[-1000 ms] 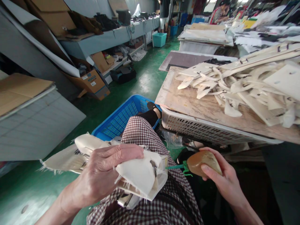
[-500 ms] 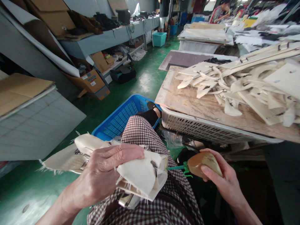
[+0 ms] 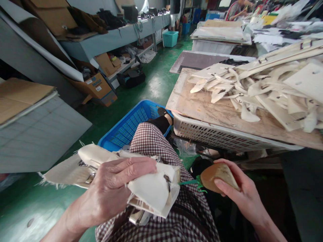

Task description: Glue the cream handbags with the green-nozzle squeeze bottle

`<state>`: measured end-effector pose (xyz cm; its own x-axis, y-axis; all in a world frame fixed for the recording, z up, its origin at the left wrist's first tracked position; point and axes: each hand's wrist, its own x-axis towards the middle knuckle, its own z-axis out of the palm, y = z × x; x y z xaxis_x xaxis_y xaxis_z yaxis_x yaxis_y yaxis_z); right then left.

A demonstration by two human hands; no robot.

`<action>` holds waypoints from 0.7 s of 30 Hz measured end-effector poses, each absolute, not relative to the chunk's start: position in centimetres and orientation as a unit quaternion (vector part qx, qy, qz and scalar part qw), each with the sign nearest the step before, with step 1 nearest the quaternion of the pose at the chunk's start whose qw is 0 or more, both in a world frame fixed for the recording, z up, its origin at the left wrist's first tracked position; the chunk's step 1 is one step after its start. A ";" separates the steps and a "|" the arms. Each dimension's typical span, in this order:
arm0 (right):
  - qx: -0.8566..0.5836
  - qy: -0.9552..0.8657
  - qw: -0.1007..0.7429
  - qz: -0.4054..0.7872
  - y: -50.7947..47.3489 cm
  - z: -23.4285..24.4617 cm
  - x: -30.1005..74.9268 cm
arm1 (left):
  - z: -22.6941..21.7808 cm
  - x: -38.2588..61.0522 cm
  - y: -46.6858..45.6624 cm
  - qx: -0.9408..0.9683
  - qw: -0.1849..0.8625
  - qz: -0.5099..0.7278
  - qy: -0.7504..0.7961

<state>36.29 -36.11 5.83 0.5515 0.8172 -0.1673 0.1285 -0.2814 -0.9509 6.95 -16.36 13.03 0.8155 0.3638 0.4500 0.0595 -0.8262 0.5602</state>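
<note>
On my lap, over a brown-and-white checked apron (image 3: pixel 161 144), lies a cream fabric piece (image 3: pixel 148 190) with frayed edges and folded layers. My left hand (image 3: pixel 113 185) is closed over it and presses it down. Metal hardware (image 3: pixel 91 176) shows at its left part, and a metal clip (image 3: pixel 137 216) sticks out underneath. My right hand (image 3: pixel 234 188) grips a squeeze bottle (image 3: pixel 217 176) holding amber liquid. Its thin green nozzle (image 3: pixel 188 182) points left, the tip at the right edge of the fabric. Whether the tip touches the fabric I cannot tell.
A blue basket (image 3: pixel 121 129) stands on the green floor ahead. To the right, a wooden board (image 3: pixel 184 97) on a white crate (image 3: pixel 202 131) bears a heap of cream fabric pieces (image 3: pixel 252 90). White boxes (image 3: pixel 37 134) stand at left, a long bench (image 3: pixel 101 43) behind. Another person (image 3: pixel 236 11) sits far back.
The view has shifted slightly. Both hands keep their holds, and the bottle's nozzle stays at the right edge of the fabric piece.
</note>
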 end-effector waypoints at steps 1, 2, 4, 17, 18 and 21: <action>-0.722 -0.297 0.505 0.368 -36.2 6.0 36.2 | 13.0 6.6 -16.4 0.917 0.279 0.260 0.115; -0.719 -0.269 0.512 0.384 -36.3 6.2 36.1 | 12.9 6.3 -16.4 0.919 0.288 0.244 0.115; -0.710 -0.232 0.537 0.392 -36.5 6.2 35.9 | 12.8 5.8 -16.5 0.917 0.296 0.238 0.121; -0.724 -0.192 0.549 0.371 -37.6 6.3 33.4 | 12.5 5.3 -18.1 0.927 0.266 0.223 0.140; -0.727 -0.194 0.545 0.370 -37.6 6.4 33.4 | 12.5 5.2 -18.1 0.928 0.265 0.220 0.140; -0.723 -0.188 0.542 0.384 -38.0 6.4 33.4 | 12.7 5.2 -18.3 0.934 0.249 0.218 0.133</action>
<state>33.42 -38.00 6.35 0.6344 0.6888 -0.3509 -0.1436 -0.3410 -0.9290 5.20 -18.34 12.70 0.8695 0.3568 0.3415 0.1392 -0.8404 0.5237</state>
